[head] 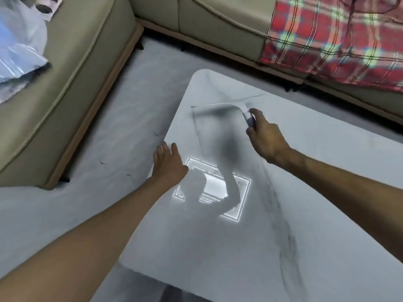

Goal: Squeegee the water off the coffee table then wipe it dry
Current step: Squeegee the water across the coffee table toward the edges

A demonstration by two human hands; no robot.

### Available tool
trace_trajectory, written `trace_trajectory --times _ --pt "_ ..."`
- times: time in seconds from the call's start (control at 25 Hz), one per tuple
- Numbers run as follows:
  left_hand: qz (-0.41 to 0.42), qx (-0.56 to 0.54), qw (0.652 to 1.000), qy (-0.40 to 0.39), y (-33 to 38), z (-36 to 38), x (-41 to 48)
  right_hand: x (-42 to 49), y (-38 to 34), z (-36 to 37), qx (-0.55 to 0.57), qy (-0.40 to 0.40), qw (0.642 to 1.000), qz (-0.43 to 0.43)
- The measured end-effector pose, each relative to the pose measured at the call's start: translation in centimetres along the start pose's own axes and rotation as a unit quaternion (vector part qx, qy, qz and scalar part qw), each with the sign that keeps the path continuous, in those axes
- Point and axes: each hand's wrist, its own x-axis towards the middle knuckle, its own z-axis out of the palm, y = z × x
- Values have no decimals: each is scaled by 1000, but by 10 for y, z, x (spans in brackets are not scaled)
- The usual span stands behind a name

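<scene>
The coffee table (305,192) has a glossy white marble-look top with dark veins and fills the lower right. My right hand (265,137) grips the handle of a white squeegee (220,107), whose blade lies across the far left part of the tabletop and is blurred by motion. My left hand (168,163) rests flat with straight fingers on the table's left edge. A ceiling light reflects in the tabletop just right of my left hand. Water on the top is too faint to make out.
A beige sofa (72,83) stands to the left with a plastic bag (19,44) on it. Another beige sofa section (218,22) runs along the back, covered at right by a red plaid blanket (338,40). Pale grey floor (122,118) lies between sofas and table.
</scene>
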Motion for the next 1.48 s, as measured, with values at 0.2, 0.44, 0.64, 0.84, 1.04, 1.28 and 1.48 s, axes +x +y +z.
trace_trajectory --times 0.2,0.44,0.64,0.84,1.04,1.28,1.48 --pt "50 17 998 23 -2 19 55 139 -50 30 -18 27 999 3" --pt "71 28 997 2 -2 21 68 166 -50 55 -39 28 999 4" --pt "79 25 995 -48 2 14 69 97 3 48 -107 -7 993 -49" --pt "70 13 992 -103 5 0 69 10 36 18 -137 -105 985 8" --pt "62 16 989 -132 7 -8 70 45 29 -11 -106 -8 994 11" --pt "48 35 989 -136 10 -5 70 95 28 7 -47 13 990 132" --pt "46 45 988 -137 11 -7 67 -5 52 30 -71 -31 993 86"
